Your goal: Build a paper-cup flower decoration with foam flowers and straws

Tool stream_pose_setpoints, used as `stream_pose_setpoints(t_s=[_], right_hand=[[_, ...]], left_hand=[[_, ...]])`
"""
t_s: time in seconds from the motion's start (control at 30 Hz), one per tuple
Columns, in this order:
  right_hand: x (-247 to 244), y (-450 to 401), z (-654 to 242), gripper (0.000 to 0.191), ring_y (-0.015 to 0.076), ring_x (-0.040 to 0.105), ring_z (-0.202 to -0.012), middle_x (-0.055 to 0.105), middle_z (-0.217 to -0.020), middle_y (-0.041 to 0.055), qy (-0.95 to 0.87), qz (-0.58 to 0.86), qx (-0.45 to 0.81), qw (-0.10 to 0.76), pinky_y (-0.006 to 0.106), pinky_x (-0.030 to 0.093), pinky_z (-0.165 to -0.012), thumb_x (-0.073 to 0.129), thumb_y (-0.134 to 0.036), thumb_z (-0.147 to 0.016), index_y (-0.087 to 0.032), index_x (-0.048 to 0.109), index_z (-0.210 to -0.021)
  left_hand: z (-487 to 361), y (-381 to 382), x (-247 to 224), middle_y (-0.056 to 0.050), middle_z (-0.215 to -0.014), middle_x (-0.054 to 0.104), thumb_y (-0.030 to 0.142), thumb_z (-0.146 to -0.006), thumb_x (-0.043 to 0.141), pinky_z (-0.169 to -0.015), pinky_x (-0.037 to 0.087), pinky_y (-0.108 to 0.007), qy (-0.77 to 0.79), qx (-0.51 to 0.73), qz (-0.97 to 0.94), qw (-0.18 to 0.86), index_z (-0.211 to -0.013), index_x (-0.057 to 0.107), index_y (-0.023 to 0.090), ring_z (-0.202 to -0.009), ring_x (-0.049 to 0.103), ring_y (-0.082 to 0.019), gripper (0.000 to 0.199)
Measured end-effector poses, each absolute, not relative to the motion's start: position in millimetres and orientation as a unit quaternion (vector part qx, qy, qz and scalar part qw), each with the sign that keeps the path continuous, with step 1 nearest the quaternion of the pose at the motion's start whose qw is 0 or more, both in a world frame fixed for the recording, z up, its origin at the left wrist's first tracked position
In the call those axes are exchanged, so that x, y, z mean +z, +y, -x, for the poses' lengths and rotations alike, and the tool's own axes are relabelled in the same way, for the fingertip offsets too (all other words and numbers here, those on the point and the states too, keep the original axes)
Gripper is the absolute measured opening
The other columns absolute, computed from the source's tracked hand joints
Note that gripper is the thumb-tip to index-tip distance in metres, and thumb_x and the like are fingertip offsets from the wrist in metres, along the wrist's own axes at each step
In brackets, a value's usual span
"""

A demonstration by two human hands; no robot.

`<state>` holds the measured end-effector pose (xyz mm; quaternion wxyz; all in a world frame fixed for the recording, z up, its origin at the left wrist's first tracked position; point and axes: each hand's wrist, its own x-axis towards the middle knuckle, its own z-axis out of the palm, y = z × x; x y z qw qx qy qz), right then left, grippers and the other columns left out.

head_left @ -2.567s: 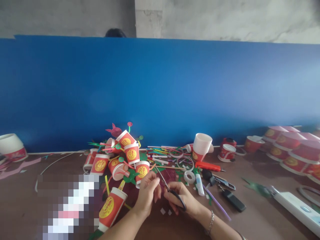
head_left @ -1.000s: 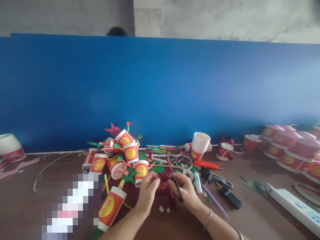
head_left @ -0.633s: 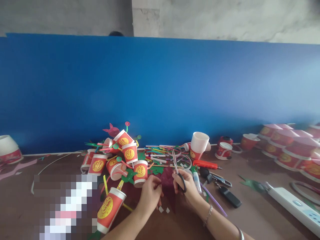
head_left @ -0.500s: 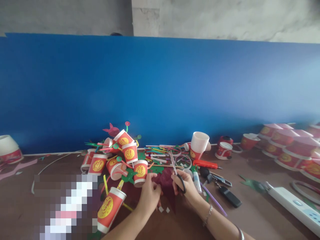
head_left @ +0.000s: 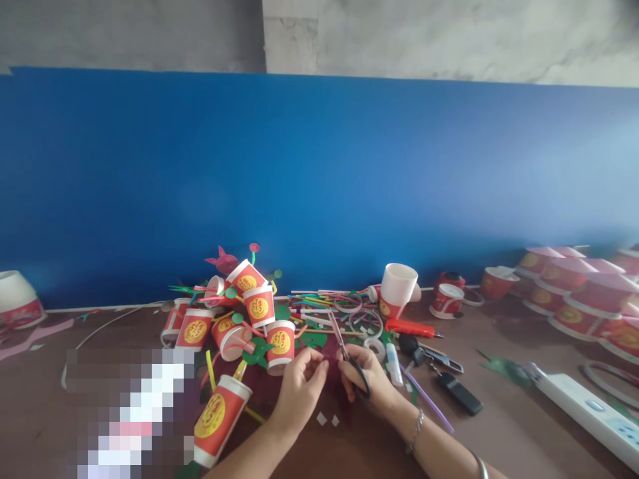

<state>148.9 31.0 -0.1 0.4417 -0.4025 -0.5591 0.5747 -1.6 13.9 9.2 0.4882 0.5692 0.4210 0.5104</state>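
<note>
My right hand (head_left: 367, 376) is closed on black-handled scissors (head_left: 339, 332), whose blades point away from me and to the left. Close beside it, my left hand (head_left: 303, 386) has its thumb and fingers pinched together; what they hold, if anything, is too small to make out. Dark red paper (head_left: 329, 349) lies around and behind the fingertips, partly hidden by them. Two small white pieces (head_left: 322, 418) rest on the brown table (head_left: 369, 452) just below the hands. Left of my left hand stands a figure of joined red paper cups (head_left: 280, 342) with green paper shapes.
Pens and straws (head_left: 319, 309), a white cup stack (head_left: 398, 286), a glue tube (head_left: 393, 362), an orange-red tool (head_left: 412, 327) and keys (head_left: 459, 392) lie beyond and right. A power strip (head_left: 589, 412) and piled cups (head_left: 584, 299) are far right. One cup (head_left: 222, 419) leans at lower left.
The dark red paper has moved lower and is now mostly hidden, uncovering a white tape roll. The scissors' tips have swung left, and my left hand's fingertips have shifted slightly right.
</note>
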Motion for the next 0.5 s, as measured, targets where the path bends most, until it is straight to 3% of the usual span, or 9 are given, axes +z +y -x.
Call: stream_pose_setpoints(t_s=[0.1,0.2,0.37,0.5], right_hand=[[5,31,-148,0.028,0.0072,0.04,-0.03,0.047,-0.037,-0.0079,-0.551,0.412,0.545,0.479,0.017,0.027,-0.034,0.068,-0.04,-0.068,-0.018,0.05,-0.068],[11,29,-147,0.025,0.0081,0.044,-0.035,0.05,-0.041,-0.0071,-0.545,0.412,0.519,0.514,0.019,0.033,-0.038,0.068,-0.038,-0.069,-0.019,0.052,-0.07],[10,26,-144,0.029,0.0087,0.045,-0.035,0.052,-0.042,-0.0065,-0.539,0.409,0.539,0.502,0.019,0.034,-0.039,0.067,-0.041,-0.07,-0.019,0.051,-0.075],[7,26,-141,0.036,0.0088,0.042,-0.03,0.048,-0.036,-0.0079,-0.529,0.435,0.542,0.487,0.019,0.03,-0.035,0.069,-0.047,-0.066,-0.019,0.049,-0.074]], left_hand=[[1,15,6,0.003,-0.055,0.056,0.039,-0.077,0.059,-0.042,0.031,-0.02,0.414,0.474,-0.553,0.546,-0.071,0.052,0.018,-0.042,0.043,-0.008,0.023],[2,17,6,0.006,-0.052,0.05,0.04,-0.075,0.062,-0.037,0.025,-0.018,0.429,0.514,-0.514,0.536,-0.067,0.051,0.018,-0.037,0.034,-0.005,0.026],[1,17,11,0.01,-0.037,0.036,0.043,-0.071,0.064,-0.033,0.018,-0.018,0.444,0.529,-0.466,0.553,-0.064,0.052,0.018,-0.031,0.025,-0.004,0.029],[-1,15,10,0.007,-0.044,0.05,0.044,-0.067,0.066,-0.031,0.02,-0.018,0.428,0.493,-0.484,0.583,-0.067,0.053,0.017,-0.029,0.031,-0.004,0.03]])
